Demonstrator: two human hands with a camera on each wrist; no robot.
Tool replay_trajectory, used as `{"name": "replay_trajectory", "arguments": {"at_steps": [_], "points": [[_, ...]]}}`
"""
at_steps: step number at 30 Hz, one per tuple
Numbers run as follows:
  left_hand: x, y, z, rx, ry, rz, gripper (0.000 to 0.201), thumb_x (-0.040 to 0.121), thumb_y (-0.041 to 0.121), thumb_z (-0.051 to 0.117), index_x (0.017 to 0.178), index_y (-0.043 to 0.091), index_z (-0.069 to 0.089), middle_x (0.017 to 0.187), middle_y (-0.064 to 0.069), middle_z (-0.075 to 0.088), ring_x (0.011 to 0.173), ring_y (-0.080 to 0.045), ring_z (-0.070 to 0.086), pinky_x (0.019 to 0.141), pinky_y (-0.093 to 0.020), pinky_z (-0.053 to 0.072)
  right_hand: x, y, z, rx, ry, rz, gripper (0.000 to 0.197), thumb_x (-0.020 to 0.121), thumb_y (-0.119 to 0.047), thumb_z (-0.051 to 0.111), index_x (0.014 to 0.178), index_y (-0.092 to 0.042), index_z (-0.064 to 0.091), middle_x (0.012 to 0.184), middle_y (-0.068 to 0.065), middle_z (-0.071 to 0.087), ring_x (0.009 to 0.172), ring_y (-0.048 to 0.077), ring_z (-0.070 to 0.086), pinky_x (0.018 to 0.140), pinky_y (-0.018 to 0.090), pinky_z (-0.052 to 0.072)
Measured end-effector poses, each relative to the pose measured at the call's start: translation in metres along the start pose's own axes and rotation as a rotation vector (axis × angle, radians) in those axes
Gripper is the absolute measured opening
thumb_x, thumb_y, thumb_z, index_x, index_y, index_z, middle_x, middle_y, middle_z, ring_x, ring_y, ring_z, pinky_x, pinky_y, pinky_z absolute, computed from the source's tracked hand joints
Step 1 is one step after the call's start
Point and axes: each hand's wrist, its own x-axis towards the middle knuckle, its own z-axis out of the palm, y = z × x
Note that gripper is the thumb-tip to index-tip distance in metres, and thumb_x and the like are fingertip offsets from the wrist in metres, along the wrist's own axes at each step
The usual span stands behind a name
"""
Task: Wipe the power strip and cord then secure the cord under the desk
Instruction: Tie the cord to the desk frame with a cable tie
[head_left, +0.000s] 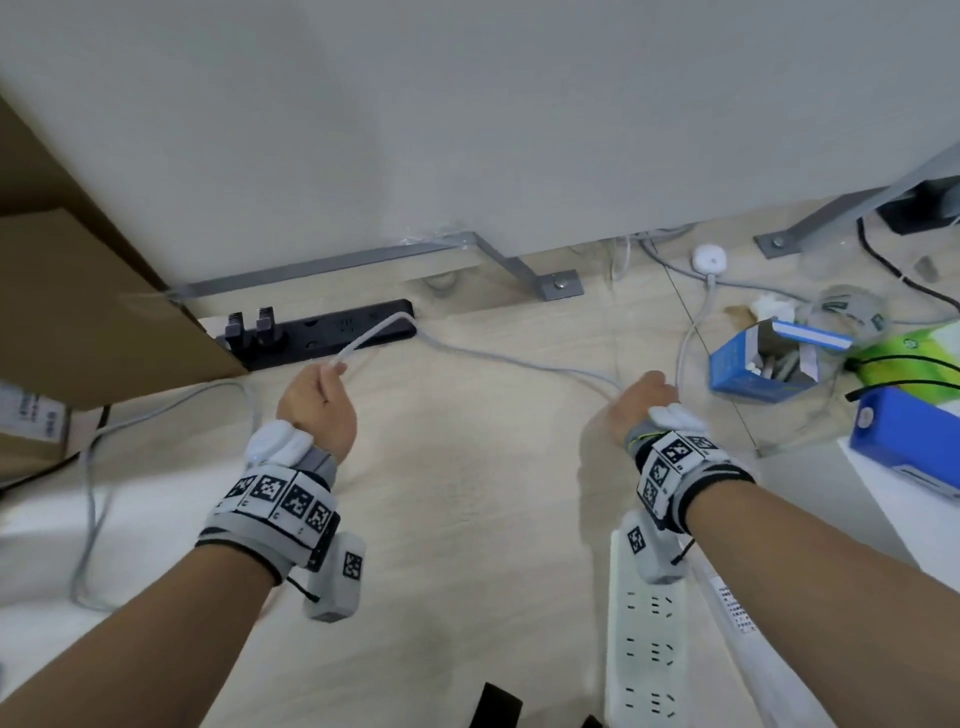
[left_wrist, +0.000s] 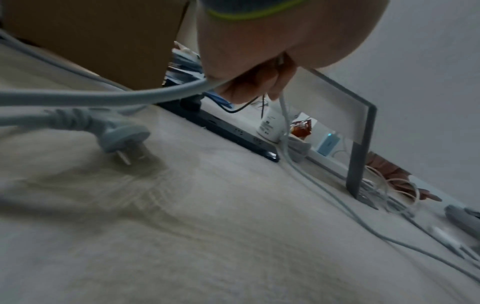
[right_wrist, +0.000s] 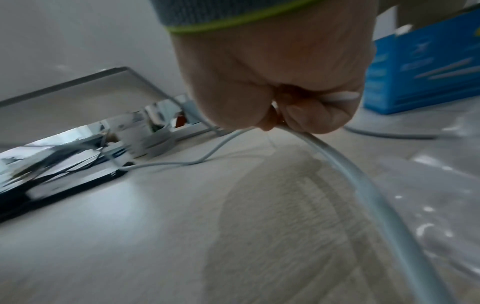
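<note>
I have both hands on the pale grey cord (head_left: 524, 361), which runs across the wooden floor (head_left: 467, 519) under the desk. My left hand (head_left: 317, 405) is curled round one stretch of it and lifts it just in front of the black power strip (head_left: 332, 335) that lies along the base of the wall; the left wrist view shows the cord passing through the fist, with its plug (left_wrist: 122, 139) lying loose on the floor nearby. My right hand (head_left: 631, 410) is closed in a fist round another stretch further right, near the blue box (head_left: 748, 364). The white power strip (head_left: 647, 644) lies on the floor at the near edge, below my right wrist. I see no cloth in either hand, so I judge this is cord gathering for securing. Next I would draw the slack together without tugging the plug.
</note>
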Motion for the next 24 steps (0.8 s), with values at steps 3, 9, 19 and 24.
{"name": "replay_trajectory", "arguments": {"at_steps": [3,9,19,24], "points": [[-0.001,-0.007,-0.003,-0.034,-0.122,-0.015,0.027,0.092,0.015,0.039,0.114,0.012,0.056,0.082,-0.006,0.056,0.066,-0.019,0.049,0.062,-0.029,0.039,0.010,0.009,-0.013,0.014,-0.005,0.161,0.044,0.089,-0.018,0.057,0.126,-0.003,0.038,0.132,0.017,0.047,0.120,0.034,0.050,0.098,0.042,0.039],[-0.030,0.000,0.023,0.276,-0.430,-0.131,0.041,0.092,0.009,0.044,0.131,0.018,0.036,0.082,-0.017,0.064,0.064,-0.027,0.058,0.059,-0.034,0.046,0.016,0.004,-0.019,-0.039,-0.032,0.044,0.033,0.095,-0.030,0.046,0.118,-0.006,0.043,0.125,0.016,0.053,0.111,0.034,0.055,0.084,0.037,0.042],[-0.030,0.043,0.056,0.456,-0.374,0.065,0.080,0.086,0.045,0.056,0.148,0.020,0.015,0.154,-0.008,0.019,0.138,-0.029,0.028,0.110,-0.041,0.030,0.046,-0.056,-0.030,0.104,-0.068,-0.350,0.033,0.093,-0.014,0.046,0.123,-0.022,0.056,0.125,0.008,0.059,0.106,0.029,0.059,0.081,0.028,0.045],[0.005,0.071,0.085,0.183,-0.380,0.245,0.063,0.084,0.036,0.063,0.140,0.020,0.038,0.143,-0.008,0.038,0.130,-0.028,0.039,0.106,-0.042,0.037,0.073,-0.071,-0.036,0.033,-0.083,-0.337,0.041,0.084,-0.010,0.049,0.119,-0.029,0.059,0.122,0.004,0.061,0.101,0.026,0.062,0.078,0.028,0.049]]}}
